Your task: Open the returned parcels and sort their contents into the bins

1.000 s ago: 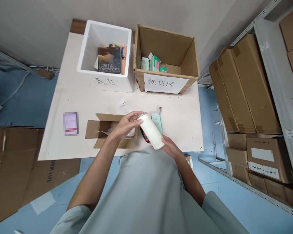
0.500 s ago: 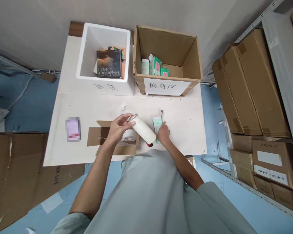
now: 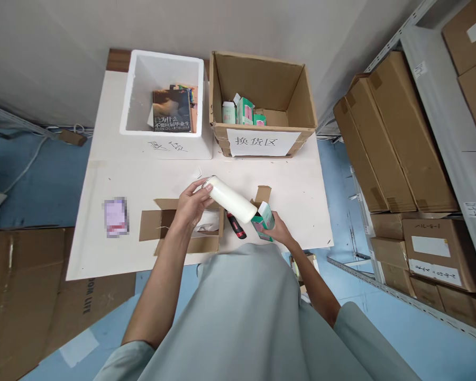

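Note:
My left hand (image 3: 193, 205) is closed around one end of a white cylindrical bottle (image 3: 230, 200), fingers above and thumb over its side. The bottle is tilted, its far end pointing down to the right. That end is right beside a green and white box (image 3: 266, 215), which my right hand (image 3: 280, 230) grips from the right side. The box stands with its top open and a brown flap (image 3: 264, 193) raised behind it. Under the bottle lies a black and red tool handle (image 3: 236, 226); its other end is hidden. An opened small carton (image 3: 205, 244) with white wrapping lies below my left hand.
At the back of the white table (image 3: 135, 177) stand a white foam box (image 3: 127, 106) with books and a labelled cardboard box (image 3: 301, 121) with several green boxes. A blurred purple packet (image 3: 116, 217) lies left. Shelves with cartons (image 3: 392, 132) flank the right.
My right hand has gone from touching the lying green box to gripping it upright and open. The bottle has swung flatter, its far end now at the box. The view has shifted slightly.

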{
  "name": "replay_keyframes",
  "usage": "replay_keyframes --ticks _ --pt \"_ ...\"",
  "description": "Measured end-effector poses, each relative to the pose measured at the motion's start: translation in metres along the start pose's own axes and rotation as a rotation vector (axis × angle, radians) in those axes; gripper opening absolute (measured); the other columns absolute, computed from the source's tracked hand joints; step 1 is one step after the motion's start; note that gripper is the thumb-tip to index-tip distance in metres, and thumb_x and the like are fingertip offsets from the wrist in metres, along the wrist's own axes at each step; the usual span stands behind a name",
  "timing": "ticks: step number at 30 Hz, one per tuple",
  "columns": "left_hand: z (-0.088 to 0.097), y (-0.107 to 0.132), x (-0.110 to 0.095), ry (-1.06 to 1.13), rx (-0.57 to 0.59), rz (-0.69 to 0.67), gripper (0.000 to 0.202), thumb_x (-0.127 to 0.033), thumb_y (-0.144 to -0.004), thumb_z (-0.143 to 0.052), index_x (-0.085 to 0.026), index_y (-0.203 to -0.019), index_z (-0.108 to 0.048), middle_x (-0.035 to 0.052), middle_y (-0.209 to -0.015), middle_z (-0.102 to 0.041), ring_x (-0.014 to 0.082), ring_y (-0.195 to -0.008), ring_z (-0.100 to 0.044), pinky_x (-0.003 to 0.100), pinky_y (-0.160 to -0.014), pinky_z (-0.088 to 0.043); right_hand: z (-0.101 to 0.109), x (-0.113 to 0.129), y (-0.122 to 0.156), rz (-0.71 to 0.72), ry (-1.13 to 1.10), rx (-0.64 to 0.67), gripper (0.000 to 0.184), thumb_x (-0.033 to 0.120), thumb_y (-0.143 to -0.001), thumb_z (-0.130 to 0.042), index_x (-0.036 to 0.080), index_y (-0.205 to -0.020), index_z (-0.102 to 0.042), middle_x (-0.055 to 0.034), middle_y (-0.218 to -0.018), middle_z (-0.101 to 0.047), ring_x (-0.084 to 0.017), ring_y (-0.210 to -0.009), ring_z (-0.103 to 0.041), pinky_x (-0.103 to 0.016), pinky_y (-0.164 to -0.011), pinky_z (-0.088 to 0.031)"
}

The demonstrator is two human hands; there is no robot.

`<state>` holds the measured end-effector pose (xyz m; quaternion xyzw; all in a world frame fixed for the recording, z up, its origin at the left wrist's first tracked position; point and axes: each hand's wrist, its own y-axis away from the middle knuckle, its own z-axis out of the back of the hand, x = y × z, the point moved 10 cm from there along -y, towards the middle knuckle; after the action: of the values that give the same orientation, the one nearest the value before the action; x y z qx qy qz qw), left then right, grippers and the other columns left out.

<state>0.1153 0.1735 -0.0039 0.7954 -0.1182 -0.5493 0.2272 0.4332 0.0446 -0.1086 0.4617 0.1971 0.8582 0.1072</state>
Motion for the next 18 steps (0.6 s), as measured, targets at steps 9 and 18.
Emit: replay_keyframes --ticks 9,18 --pt "-0.045 0.012 -0.004 -0.012 0.122 -0.001 0.068 -0.043 -0.056 -0.107 -0.020 -0.113 -0.078 0.0077 -0.108 -0.080 0.0215 -0.095 -0.077 0.034 -0.085 -0.065 0.003 0.006 0.026 0.102 -0.149 -0.066 0.080 0.050 -0.071 -0.091 0.026 -0.139 -0.058 -0.0100 -0.132 -0.075 -0.034 -0.122 -0.071 -0.045 -0.099 -0.059" --pt "-0.053 0.043 -0.061 -0.297 0.165 -0.337 0.069 -0.053 -0.059 -0.105 -0.019 -0.113 -0.081 0.0143 -0.131 -0.080 0.0322 -0.122 -0.074 0.046 -0.107 -0.061 0.008 0.030 0.040 0.176 -0.186 -0.051 0.079 0.047 -0.072 -0.093 0.027 -0.140 -0.058 -0.0090 -0.134 -0.075 -0.031 -0.123 -0.071 -0.044 -0.102 -0.058"
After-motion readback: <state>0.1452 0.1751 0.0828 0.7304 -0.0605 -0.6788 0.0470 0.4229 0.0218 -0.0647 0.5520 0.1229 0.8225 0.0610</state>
